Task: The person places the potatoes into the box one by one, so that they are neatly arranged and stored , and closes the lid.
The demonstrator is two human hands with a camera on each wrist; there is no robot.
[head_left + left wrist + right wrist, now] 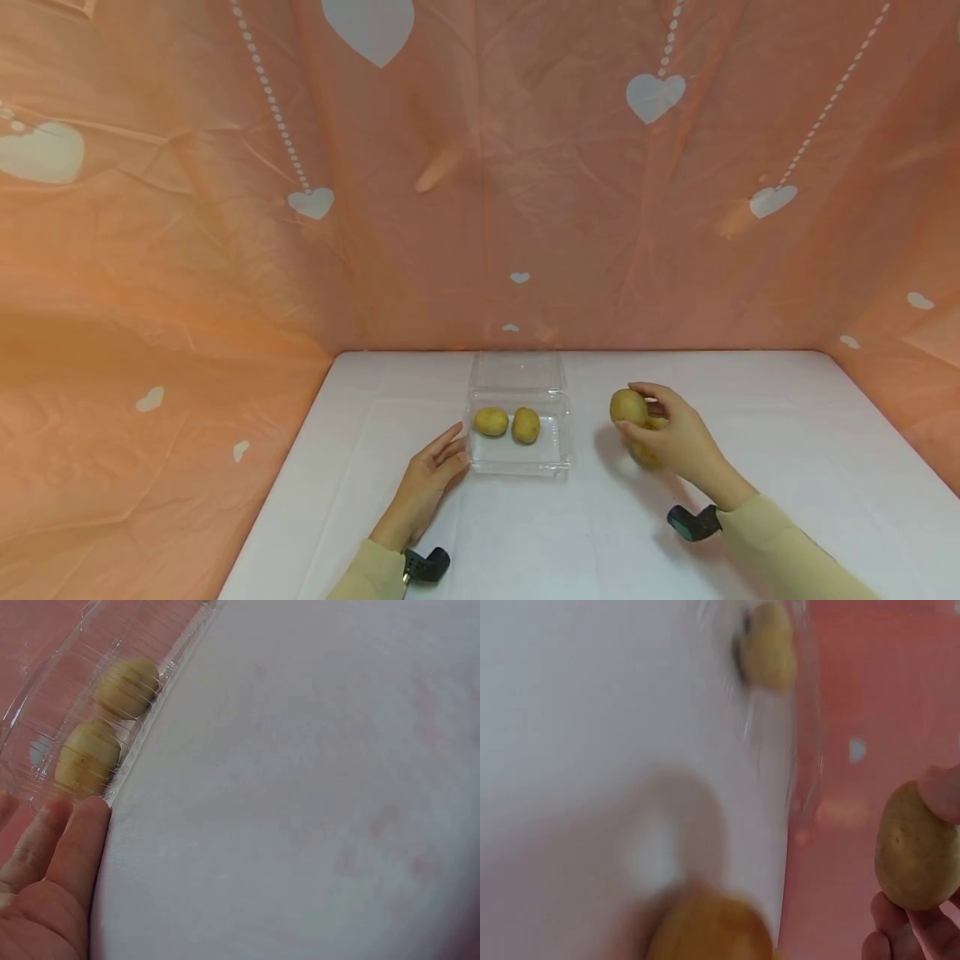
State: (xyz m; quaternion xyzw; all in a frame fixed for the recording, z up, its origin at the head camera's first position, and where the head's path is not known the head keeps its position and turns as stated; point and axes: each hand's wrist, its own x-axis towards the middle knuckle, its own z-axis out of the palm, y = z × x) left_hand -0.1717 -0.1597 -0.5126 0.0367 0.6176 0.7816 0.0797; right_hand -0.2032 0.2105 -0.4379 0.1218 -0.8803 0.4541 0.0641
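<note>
In the head view, my right hand (686,442) holds a potato (627,407) between thumb and fingers, raised above the table. Below it, partly hidden by that hand, lies at least one more potato (643,455); how many cannot be told. The right wrist view shows the gripped potato (915,851) clearly. A clear plastic clamshell box (517,460) stands at mid-table with its lid (517,371) folded back. Inside sit two potatoes, one on the left (491,422) and one beside it (526,426). My left hand (427,483) rests against the box's left side, fingers extended.
A white-covered table (525,542) spreads under everything. Behind it and at both sides hangs an orange-pink curtain (480,208) with white hearts. Each wrist carries a dark strapped device, one at the left (427,565) and one at the right (693,522).
</note>
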